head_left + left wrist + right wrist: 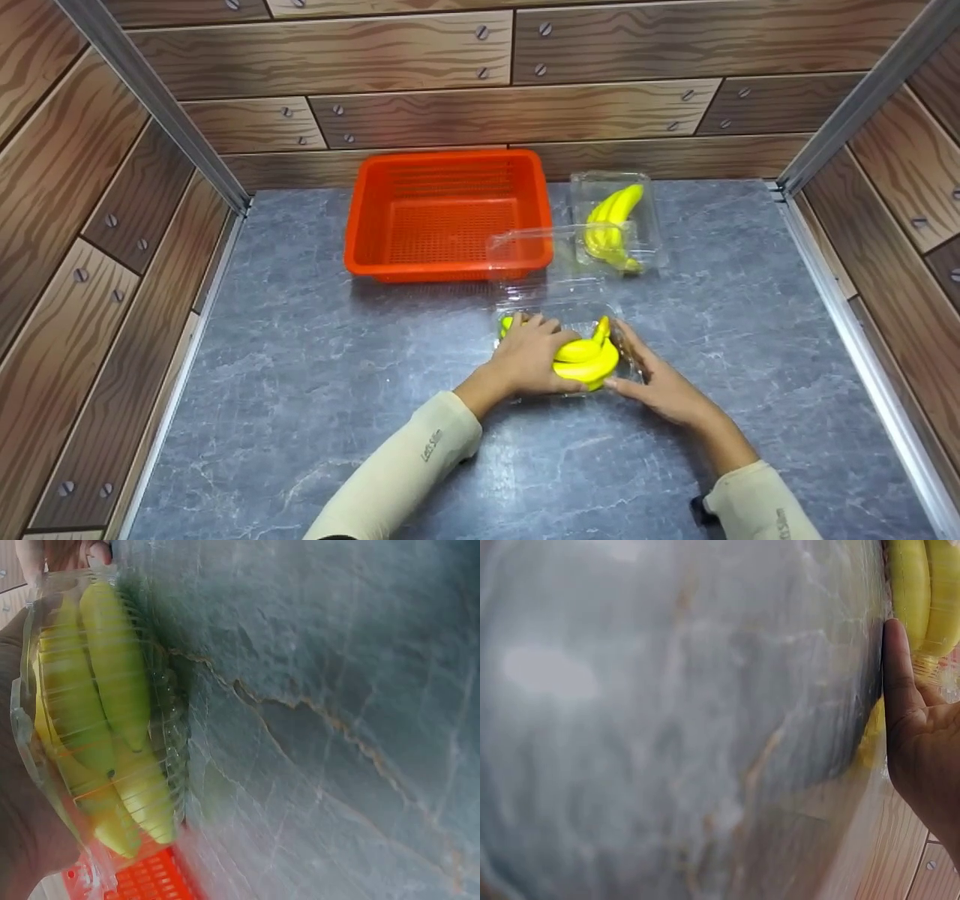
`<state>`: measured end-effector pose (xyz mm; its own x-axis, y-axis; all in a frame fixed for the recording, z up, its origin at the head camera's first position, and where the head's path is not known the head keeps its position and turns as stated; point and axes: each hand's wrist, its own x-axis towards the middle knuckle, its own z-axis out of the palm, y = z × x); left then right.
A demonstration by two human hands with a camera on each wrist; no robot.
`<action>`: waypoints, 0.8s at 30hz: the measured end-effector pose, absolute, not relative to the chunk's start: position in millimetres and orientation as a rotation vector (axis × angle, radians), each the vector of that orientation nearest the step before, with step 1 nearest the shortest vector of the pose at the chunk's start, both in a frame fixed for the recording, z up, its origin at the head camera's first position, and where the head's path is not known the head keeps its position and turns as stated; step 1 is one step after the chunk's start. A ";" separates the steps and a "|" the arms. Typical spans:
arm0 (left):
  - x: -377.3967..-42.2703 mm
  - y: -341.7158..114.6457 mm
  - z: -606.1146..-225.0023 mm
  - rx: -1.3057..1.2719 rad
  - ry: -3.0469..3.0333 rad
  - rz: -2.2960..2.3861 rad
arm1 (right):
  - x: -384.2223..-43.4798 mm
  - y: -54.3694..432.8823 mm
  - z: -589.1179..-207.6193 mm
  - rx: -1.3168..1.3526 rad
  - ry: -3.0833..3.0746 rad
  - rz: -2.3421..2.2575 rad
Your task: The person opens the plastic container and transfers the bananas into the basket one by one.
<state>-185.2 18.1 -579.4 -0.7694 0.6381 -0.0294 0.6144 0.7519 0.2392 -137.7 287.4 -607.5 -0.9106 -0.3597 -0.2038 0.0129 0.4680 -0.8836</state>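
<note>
A bunch of yellow bananas (589, 364) sits in a clear plastic clamshell box (559, 394) on the grey marbled table, its lid (540, 259) folded back towards the red basket. My left hand (521, 356) grips the bunch from above, hiding its left part; greenish tips show beyond the fingers. In the left wrist view the bananas (112, 675) show through the ribbed box wall. At the box's right side my right hand (664, 386) touches it with thumb and fingers spread apart. The right wrist view shows that hand (926, 735) with a straight thumb beside the bananas (911, 592).
A red plastic basket (448, 271) stands at the back, partly behind the raised lid. To its right lies another clear box (651, 225) with bananas (611, 221) in it. Wood-patterned walls and metal rails (862, 360) bound the table.
</note>
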 end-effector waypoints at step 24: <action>-184.8 19.4 -581.9 1.006 2.830 0.346 | -138.3 287.5 -607.6 -0.316 2.357 -1.416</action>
